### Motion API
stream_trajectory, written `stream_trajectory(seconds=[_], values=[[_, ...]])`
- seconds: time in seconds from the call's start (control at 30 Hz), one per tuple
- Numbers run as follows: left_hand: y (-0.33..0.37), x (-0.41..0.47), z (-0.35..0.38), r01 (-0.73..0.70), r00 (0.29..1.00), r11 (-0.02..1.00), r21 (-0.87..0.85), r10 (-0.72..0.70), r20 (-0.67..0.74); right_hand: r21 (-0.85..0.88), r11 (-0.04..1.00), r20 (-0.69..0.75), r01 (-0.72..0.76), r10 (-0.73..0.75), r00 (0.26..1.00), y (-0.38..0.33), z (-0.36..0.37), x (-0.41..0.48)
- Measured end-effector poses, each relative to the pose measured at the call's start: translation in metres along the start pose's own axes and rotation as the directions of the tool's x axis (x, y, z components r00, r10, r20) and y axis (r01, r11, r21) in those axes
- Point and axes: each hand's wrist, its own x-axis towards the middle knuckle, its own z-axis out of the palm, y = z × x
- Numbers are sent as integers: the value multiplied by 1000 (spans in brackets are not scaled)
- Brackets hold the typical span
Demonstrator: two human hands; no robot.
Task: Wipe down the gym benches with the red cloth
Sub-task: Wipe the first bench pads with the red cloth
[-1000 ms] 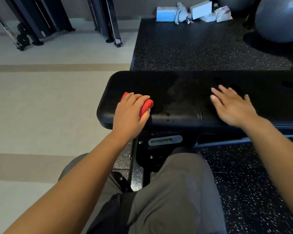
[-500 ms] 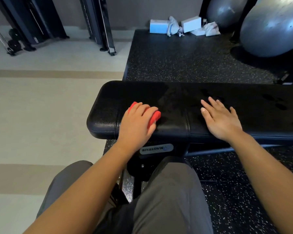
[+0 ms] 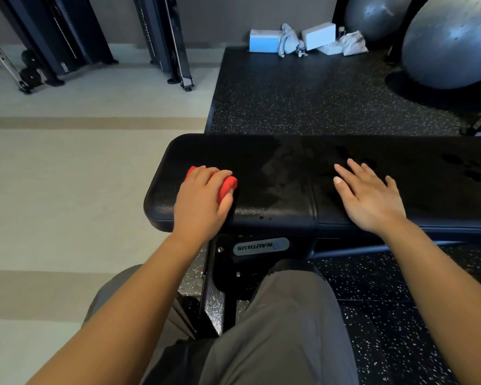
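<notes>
Noted red cloth [image 3: 227, 187] bunched under curled fingers of left hand [image 3: 203, 201], at nine-o'clock end of bench [image 3: 261, 162]. Noted right hand [image 3: 370, 195] flat, fingers spread. Judged remaining length to run toward three o'clock.

I wear grey trousers [image 3: 283, 329] of smooth, lightly creased cloth over both knees, with a black garment [image 3: 175, 362] bunched at my lap. My left hand [image 3: 203, 201], right hand [image 3: 370, 195] and both forearms [image 3: 128, 309] are bare.
</notes>
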Motion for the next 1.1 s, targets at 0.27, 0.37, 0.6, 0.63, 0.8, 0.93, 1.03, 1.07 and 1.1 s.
stream_trajectory(seconds=[0.27,0.37,0.6,0.63,0.8,0.93,1.03,1.07,1.1], values=[[11,1,2,-31,999,999,11,31,13,7,1000,-8,0,1,1000,-1,0,-1],[3,-5,-3,-92,995,996,15,91,40,17,1000,-7,2,-1,1000,0,0,-1],[0,-23,-11,-91,995,994,-56,93,33,29,1000,-14,2,-2,1000,0,0,-1],[2,-24,-10,-80,997,994,-75,81,19,29,1000,-14,0,0,1000,0,0,-1],[31,-18,2,-142,989,982,-125,147,30,29,1000,-13,-2,2,1000,1,-1,-1],[66,1,24,-207,977,973,-101,212,37,21,1000,-14,0,0,1000,1,-1,-1],[72,15,32,-196,978,979,-64,200,66,19,1000,-16,5,-5,1000,1,0,-1],[70,16,32,-200,976,978,-56,204,74,20,1000,-17,8,-8,1000,1,0,-1],[69,16,32,-204,975,977,-59,208,78,23,1000,-16,10,-9,1000,1,0,-1]])
